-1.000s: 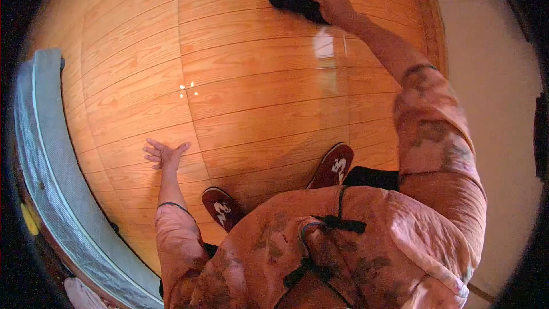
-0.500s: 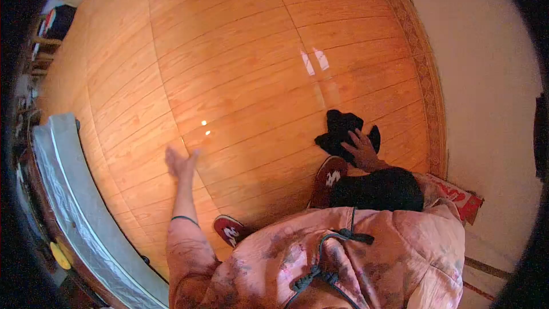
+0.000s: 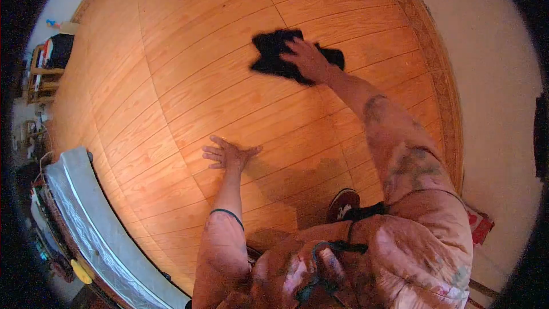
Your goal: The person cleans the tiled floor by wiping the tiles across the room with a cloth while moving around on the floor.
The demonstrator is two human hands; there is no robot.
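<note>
A black cloth [image 3: 274,60] lies spread and crumpled on the wood-patterned floor [image 3: 189,80]. On top of it rests my right hand [image 3: 306,60], arm stretched far forward, fingers apart and laid over the fabric rather than wrapped round it. My left hand [image 3: 230,154] is open with its fingers spread and nothing in them. It is low over the floor, nearer to my body and left of the cloth; whether the palm touches the floor I cannot tell.
A long grey piece with clear plastic wrapping [image 3: 97,217] runs along the lower left. Shelves with things [image 3: 54,57] stand at the far left. A patterned border [image 3: 437,74] and pale wall [image 3: 486,80] close off the right. My dark red shoe [image 3: 344,203] and a red box [image 3: 480,226] are below.
My right hand and the black cloth have moved forward and left, away from my shoe. My left hand has shifted right, its fingers now spread. My body leans further forward.
</note>
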